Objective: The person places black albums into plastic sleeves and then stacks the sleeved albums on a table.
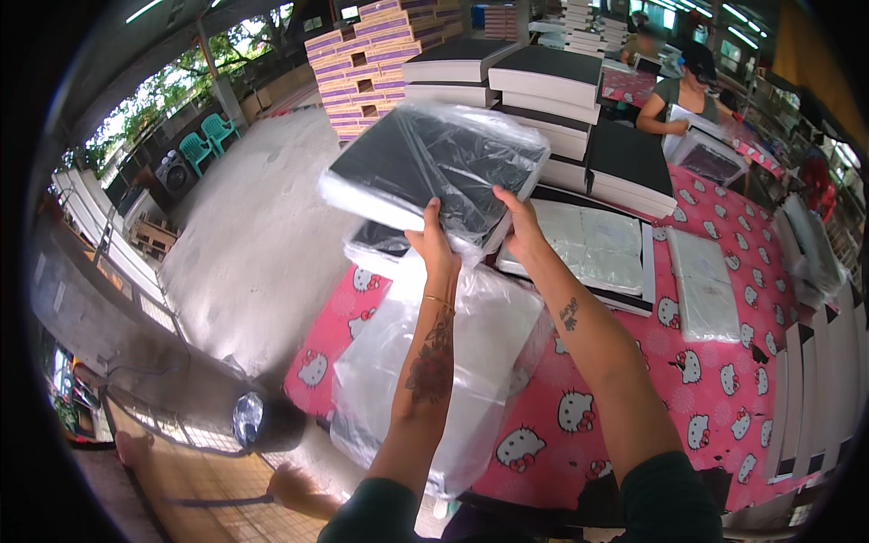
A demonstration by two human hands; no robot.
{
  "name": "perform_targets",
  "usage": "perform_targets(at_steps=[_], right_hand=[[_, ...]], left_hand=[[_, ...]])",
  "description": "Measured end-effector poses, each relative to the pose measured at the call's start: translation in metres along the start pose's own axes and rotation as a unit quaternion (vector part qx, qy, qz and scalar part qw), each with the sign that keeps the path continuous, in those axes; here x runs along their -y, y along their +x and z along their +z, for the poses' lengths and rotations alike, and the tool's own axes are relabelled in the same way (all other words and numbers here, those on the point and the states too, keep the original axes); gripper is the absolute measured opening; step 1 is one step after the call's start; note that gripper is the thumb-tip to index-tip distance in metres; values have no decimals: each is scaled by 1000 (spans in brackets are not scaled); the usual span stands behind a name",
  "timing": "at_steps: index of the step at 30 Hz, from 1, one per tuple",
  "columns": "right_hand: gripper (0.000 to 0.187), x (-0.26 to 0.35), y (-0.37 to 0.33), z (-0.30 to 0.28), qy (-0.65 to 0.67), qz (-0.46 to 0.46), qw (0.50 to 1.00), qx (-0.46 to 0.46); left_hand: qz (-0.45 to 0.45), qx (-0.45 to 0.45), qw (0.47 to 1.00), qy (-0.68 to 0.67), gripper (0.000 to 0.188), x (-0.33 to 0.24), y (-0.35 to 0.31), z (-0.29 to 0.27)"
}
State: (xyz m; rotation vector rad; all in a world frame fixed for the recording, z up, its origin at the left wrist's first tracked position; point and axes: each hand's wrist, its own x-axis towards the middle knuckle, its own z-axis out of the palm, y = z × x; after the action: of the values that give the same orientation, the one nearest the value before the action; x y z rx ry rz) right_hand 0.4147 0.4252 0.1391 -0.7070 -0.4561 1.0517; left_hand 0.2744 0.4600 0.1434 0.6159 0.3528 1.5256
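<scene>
Clamped by left hand (438, 246) and right hand (522, 226), the black-topped, clear-plastic-wrapped rectangular block (398, 163) is likely slippery, best supported underneath.

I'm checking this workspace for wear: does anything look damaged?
Yes, the pink tablecloth looks torn: its near edge is ragged, with a dark patch showing beside the right sleeve.

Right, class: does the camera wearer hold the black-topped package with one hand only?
No, the left hand and right hand both hold the black-topped package.
</scene>
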Motion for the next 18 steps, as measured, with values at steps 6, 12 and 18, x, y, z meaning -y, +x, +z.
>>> perform_targets(at_steps=[6,12,18], right_hand=[[58,-45,55,-44,-29,137,988,-60],[68,-54,72,-38,-24,191,981,-6],[91,-17,32,-61,-10,99,995,0]], left_hand=[[-119,-140,982,48,54,61,36,-57],[-151,-162,968,122,56,52,38,-70],[-204,-116,965,118,50,67,34,-44]])
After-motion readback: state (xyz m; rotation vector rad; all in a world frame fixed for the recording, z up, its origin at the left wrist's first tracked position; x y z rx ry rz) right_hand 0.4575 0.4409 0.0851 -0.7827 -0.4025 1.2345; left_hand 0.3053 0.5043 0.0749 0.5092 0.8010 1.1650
